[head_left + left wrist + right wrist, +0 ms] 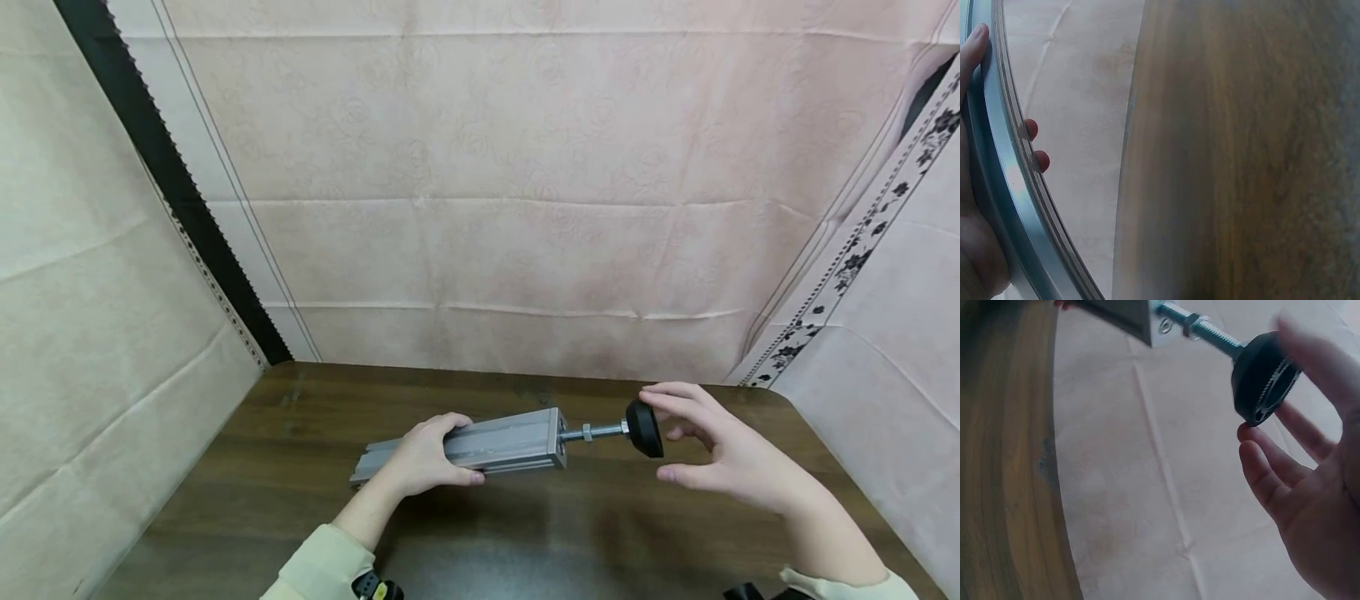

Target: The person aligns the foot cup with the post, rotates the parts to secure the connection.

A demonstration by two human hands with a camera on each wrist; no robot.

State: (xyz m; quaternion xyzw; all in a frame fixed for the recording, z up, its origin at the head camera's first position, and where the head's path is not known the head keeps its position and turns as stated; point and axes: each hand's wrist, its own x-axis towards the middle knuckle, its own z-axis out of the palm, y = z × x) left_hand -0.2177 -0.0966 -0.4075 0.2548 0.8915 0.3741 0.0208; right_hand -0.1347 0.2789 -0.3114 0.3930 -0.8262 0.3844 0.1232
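1. Head view: I see a long, square-sided grey metal bar [506,443], grooved lengthwise, over the brown wood-grained desk [315,467], short of its far edge. I can't tell whether its left end touches the wood.
2. Same view: my left hand [429,457] is clamped round the bar, thumb on the near side. From the bar's right end a threaded steel rod [573,435], fitted with a hex nut [588,432], runs to a round black foot [644,428] facing the desk's right edge.
3. My right hand [712,450] has its curved fingers parted about the foot; I can't tell whether a fingertip touches it.
4. Creased, pale cloth [525,167] hangs beyond the far edge.
5. Left wrist view: the bar looks smooth and glossy, two fingertips [1032,129] showing past its finely ridged side.
6. Right wrist view: a screw [1165,325] sits in the bar's flat end beside the rod; the foot's hollow underside has a toothed ring. Here, too, that hand's digits stand apart, the uppermost blurred.
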